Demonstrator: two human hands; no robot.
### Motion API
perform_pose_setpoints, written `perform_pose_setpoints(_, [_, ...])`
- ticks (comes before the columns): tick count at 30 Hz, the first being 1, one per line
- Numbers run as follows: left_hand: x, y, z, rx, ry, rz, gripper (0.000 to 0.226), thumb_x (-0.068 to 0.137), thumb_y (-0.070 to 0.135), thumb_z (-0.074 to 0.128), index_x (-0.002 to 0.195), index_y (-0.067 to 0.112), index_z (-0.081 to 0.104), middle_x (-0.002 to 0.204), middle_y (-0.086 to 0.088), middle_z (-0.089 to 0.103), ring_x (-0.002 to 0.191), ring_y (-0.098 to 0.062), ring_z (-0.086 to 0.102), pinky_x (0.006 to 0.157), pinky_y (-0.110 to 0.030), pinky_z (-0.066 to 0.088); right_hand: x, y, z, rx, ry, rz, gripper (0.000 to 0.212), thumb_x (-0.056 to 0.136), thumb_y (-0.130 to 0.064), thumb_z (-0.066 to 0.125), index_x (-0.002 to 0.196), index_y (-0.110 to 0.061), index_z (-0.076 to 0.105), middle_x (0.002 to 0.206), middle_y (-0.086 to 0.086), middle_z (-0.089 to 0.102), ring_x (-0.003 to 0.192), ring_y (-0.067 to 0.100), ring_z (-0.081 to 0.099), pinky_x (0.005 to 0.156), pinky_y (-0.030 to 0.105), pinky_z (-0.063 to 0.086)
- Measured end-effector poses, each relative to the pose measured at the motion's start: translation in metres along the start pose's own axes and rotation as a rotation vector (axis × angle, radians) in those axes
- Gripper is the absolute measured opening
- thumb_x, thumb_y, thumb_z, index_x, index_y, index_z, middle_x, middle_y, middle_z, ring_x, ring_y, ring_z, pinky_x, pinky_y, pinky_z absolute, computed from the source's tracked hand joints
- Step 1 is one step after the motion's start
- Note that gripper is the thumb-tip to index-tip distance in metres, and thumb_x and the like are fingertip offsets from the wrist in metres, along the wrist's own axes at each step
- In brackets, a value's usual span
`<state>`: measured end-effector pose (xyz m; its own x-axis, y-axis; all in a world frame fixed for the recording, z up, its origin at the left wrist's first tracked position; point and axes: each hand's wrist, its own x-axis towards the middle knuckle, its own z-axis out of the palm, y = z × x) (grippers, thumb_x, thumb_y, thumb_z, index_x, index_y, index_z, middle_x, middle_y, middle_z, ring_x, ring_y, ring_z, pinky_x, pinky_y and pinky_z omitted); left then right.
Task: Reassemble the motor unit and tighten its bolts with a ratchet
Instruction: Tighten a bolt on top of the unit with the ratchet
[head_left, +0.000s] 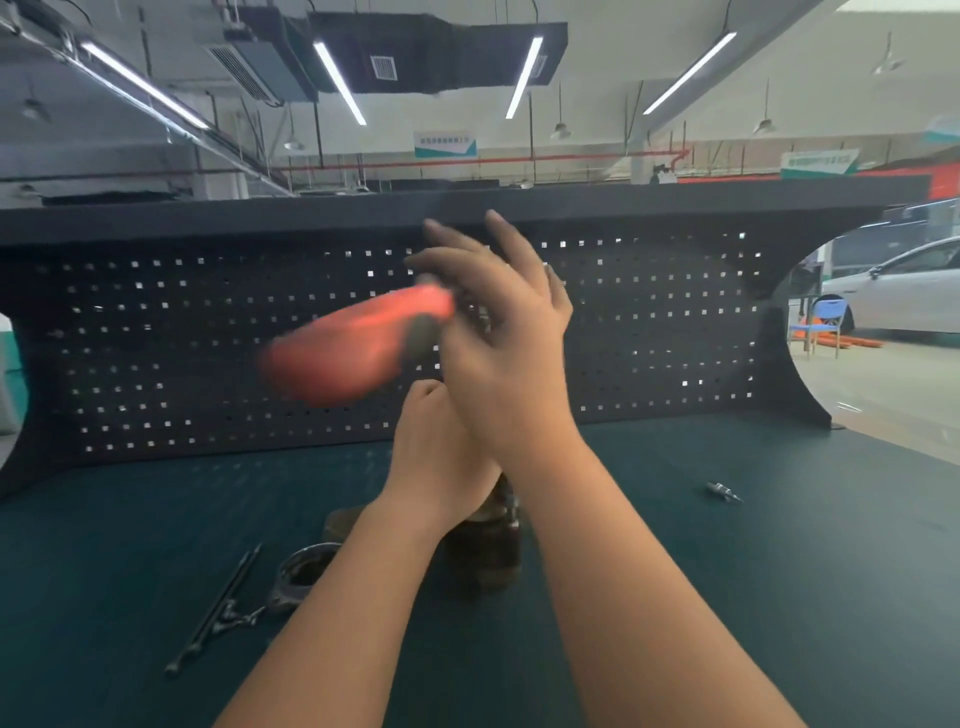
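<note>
Two bare forearms are seen rising from the bottom edge — no sleeves, cuffs or gloves are worn on either. The left hand is uncovered, w/ no ring, watch or band visible on the wrist. The right hand is likewise uncovered — fingers and wrist are left bare, nails kept short. Edges of the fingers are blurred, so finer detail can't be made out. No other clothing is shown.

head cam | faces forward over workbench | hands close
</note>
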<state>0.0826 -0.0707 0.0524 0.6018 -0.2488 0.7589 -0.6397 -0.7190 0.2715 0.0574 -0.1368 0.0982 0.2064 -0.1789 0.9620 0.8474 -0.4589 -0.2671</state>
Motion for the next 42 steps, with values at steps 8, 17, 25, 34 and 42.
perform_pose_setpoints(8, [0.004, 0.001, -0.001, 0.034, -0.038, 0.078, 0.023, 0.091, 0.050, 0.028, 0.096, 0.030, 0.038, 0.066, 0.013, 0.056, 0.062, -0.007, 0.055, 0.087, -0.025, 0.032, 0.014, 0.017, -0.027, 0.742, 0.366, 0.520, 0.032, 0.088, -0.005, 0.057, 0.113, -0.021, 0.069, 0.113, -0.013, 0.069, 0.106, -0.006, 0.061, 0.088, 0.016, 0.046])
perform_pose_setpoints(17, [0.005, -0.015, 0.009, 0.063, -0.068, -0.073, 0.015, 0.087, 0.000, 0.046, 0.093, -0.003, 0.060, 0.080, -0.012, 0.059, 0.090, -0.031, 0.055, 0.073, -0.001, 0.033, -0.005, -0.005, 0.010, -0.191, -0.027, -0.123, 0.029, 0.088, -0.014, 0.057, 0.113, -0.020, 0.070, 0.125, -0.009, 0.065, 0.134, 0.017, 0.044, 0.112, 0.053, 0.021])
perform_pose_setpoints(25, [0.006, -0.001, -0.003, 0.008, -0.010, 0.099, 0.021, 0.098, 0.045, 0.032, 0.090, 0.027, 0.038, 0.064, 0.010, 0.048, 0.067, -0.020, 0.053, 0.076, -0.032, 0.033, 0.015, 0.028, -0.033, 0.658, 0.217, 0.590, 0.030, 0.098, -0.021, 0.054, 0.126, -0.026, 0.060, 0.130, -0.009, 0.061, 0.112, -0.009, 0.055, 0.102, 0.024, 0.041])
perform_pose_setpoints(34, [0.007, -0.009, 0.010, -0.198, -0.044, -0.151, 0.006, 0.088, 0.007, 0.064, 0.091, 0.006, 0.058, 0.095, -0.012, 0.066, 0.078, -0.016, 0.055, 0.067, -0.030, 0.051, -0.013, -0.005, 0.019, -0.177, 0.149, -0.181, 0.042, 0.081, -0.010, 0.043, 0.112, -0.020, 0.071, 0.119, -0.015, 0.065, 0.129, 0.014, 0.045, 0.106, 0.049, 0.031])
perform_pose_setpoints(42, [0.007, -0.008, -0.003, 0.005, -0.067, 0.030, 0.031, 0.090, 0.041, 0.021, 0.081, 0.026, 0.047, 0.062, 0.010, 0.047, 0.067, -0.024, 0.049, 0.076, -0.034, 0.039, 0.009, 0.015, -0.018, 0.478, 0.175, 0.320, 0.040, 0.097, -0.012, 0.054, 0.136, -0.020, 0.046, 0.129, -0.006, 0.058, 0.112, -0.009, 0.054, 0.094, 0.014, 0.044])
